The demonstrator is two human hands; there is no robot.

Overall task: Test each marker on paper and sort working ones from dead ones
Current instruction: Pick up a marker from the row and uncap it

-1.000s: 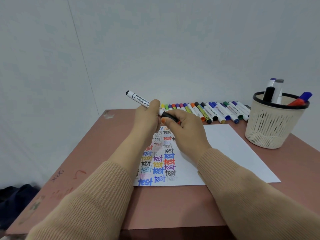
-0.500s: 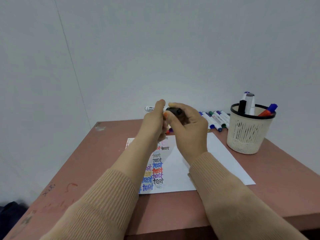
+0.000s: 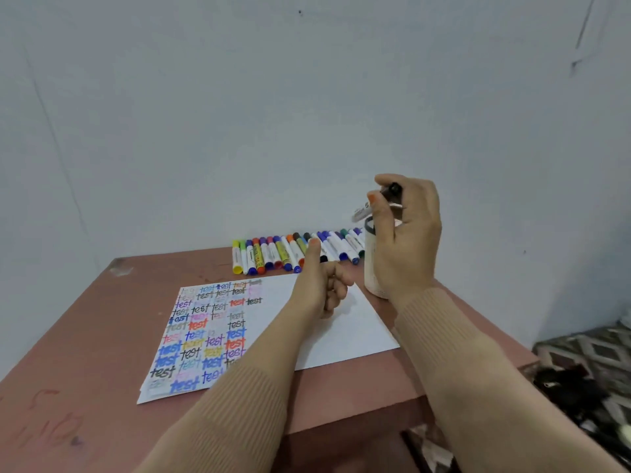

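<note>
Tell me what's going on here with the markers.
A person in tan sleeves is sorting markers at a reddish table. The right hand holds a black-capped marker just above the white cup, seemingly about to drop it in. The left hand hovers over the paper, fingers curled, thumb up, holding nothing. The paper's left part is filled with coloured "test" words, and a row of markers lies along the wall.

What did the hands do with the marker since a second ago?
The left hand let go of the marker and now hovers over the paper, fingers curled, holding nothing. The right hand kept the marker and carried it to the right, above the white basket. The row of markers at the wall and the paper on the table stayed as they were.
</note>
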